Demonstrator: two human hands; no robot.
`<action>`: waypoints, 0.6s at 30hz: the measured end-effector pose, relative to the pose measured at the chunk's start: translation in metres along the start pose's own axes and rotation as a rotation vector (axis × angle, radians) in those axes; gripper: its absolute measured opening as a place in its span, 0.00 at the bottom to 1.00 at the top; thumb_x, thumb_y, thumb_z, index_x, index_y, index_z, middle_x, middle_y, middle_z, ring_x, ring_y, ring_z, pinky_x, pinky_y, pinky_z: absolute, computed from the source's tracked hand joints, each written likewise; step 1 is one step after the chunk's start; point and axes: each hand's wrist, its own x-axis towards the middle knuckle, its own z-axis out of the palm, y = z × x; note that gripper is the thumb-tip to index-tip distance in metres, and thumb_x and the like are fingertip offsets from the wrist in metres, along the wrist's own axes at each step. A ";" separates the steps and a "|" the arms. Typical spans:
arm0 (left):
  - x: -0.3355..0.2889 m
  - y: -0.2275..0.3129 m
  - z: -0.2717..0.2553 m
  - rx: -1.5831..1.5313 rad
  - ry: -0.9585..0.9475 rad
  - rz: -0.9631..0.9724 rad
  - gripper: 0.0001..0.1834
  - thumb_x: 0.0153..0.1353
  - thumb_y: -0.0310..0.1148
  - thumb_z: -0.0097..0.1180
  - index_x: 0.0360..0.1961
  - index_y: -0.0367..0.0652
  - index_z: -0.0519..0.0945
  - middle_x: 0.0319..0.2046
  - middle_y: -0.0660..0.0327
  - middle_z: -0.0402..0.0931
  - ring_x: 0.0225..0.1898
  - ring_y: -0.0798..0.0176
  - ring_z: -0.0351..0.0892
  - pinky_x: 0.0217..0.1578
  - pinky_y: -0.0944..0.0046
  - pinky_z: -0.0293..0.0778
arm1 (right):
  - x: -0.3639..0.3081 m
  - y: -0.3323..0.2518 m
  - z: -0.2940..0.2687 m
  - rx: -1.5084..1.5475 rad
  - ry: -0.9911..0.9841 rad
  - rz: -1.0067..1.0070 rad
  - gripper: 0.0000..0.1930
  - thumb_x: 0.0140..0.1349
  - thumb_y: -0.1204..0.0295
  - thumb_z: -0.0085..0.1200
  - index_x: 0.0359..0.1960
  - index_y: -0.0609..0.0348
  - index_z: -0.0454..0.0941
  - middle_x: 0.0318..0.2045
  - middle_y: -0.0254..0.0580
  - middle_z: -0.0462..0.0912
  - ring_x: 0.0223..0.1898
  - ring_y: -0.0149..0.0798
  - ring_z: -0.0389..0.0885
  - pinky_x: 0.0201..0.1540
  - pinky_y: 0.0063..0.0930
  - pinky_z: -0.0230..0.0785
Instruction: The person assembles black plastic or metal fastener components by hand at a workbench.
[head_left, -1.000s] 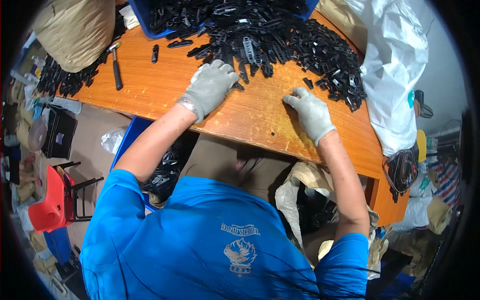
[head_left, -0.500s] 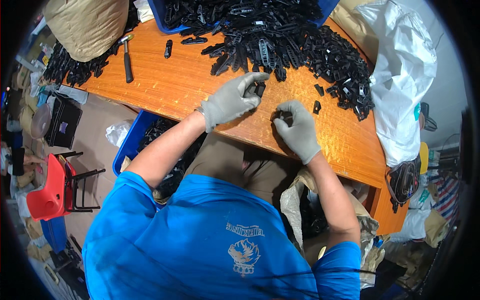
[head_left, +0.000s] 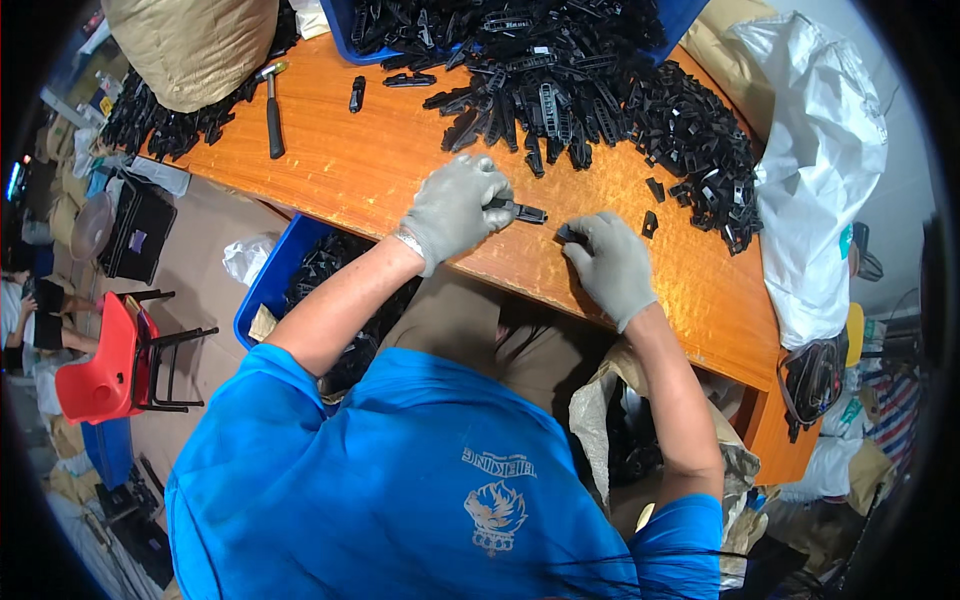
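Observation:
Over the near part of the wooden table, my left hand [head_left: 458, 208] in a grey glove is closed around a long black plastic part [head_left: 528, 213], whose end sticks out to the right. Just right of it, my gloved right hand [head_left: 610, 262] pinches a small black plastic piece [head_left: 567, 235] between thumb and finger. A short gap separates the two parts. Beyond my hands spreads a heap of long black parts [head_left: 550, 110]; at the right lies a pile of small black pieces [head_left: 700, 150], with two loose ones near my right hand.
A blue bin [head_left: 345, 40] of black parts stands at the table's far side. A hammer [head_left: 273, 110] lies at the left beside a brown sack [head_left: 190, 50]. White sacking [head_left: 820, 180] hangs at the right. Below the table edge sits another blue bin [head_left: 262, 290]; a red chair [head_left: 105, 375] stands left.
My left hand has turned over and moved slightly down and left, so the long part now points toward my right hand. The right hand has shifted slightly right, showing its small piece.

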 end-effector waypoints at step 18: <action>-0.002 -0.013 0.021 -0.039 0.046 0.055 0.07 0.60 0.35 0.74 0.37 0.47 0.89 0.37 0.58 0.82 0.43 0.50 0.81 0.47 0.50 0.77 | 0.051 -0.024 0.032 -0.117 -0.020 -0.253 0.07 0.70 0.63 0.64 0.40 0.49 0.88 0.42 0.43 0.83 0.43 0.51 0.89 0.45 0.49 0.81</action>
